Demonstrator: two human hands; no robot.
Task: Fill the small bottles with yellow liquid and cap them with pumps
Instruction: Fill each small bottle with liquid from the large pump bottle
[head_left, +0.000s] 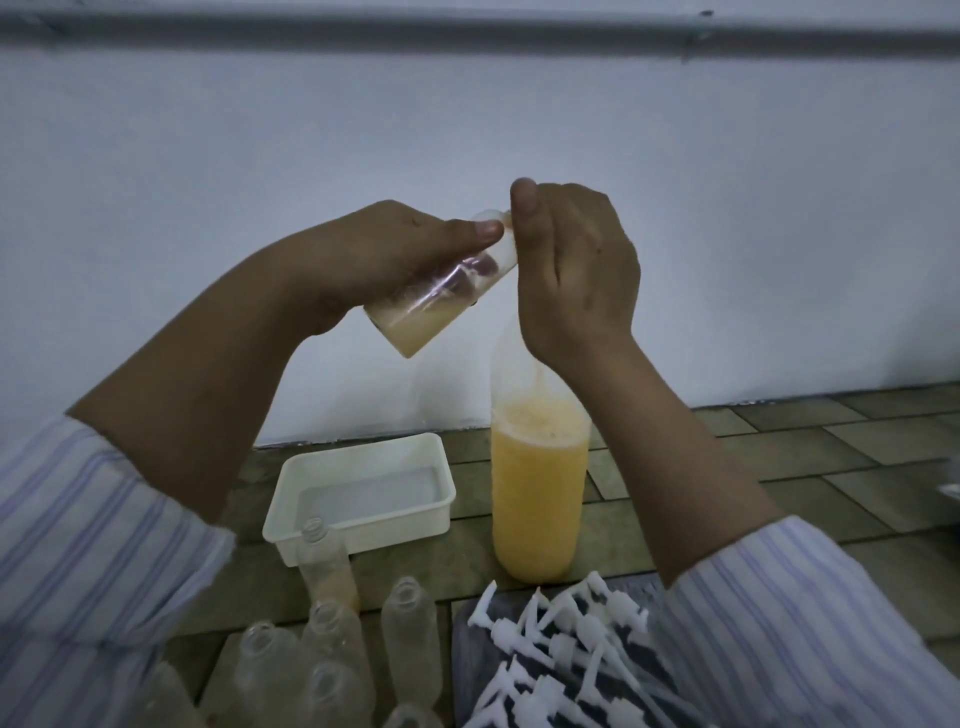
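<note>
Small bottle held tilted in the air, both hands at its neck.

Left hand (374, 260) wrapped around the small bottle (441, 291), thumb along its upper side, base pointing down-left with a little yellow liquid pooled there; right hand (576, 270) at the bottle's mouth, thumb upright, fingers curled, what they pinch hidden; below: clear empty bottles (332, 644) standing at lower left; white tray (358, 493) behind them on the tiled floor; large bottle (540, 488) of yellow liquid upright beside the tray; white pumps (566, 660) heaped at lower right.
</note>
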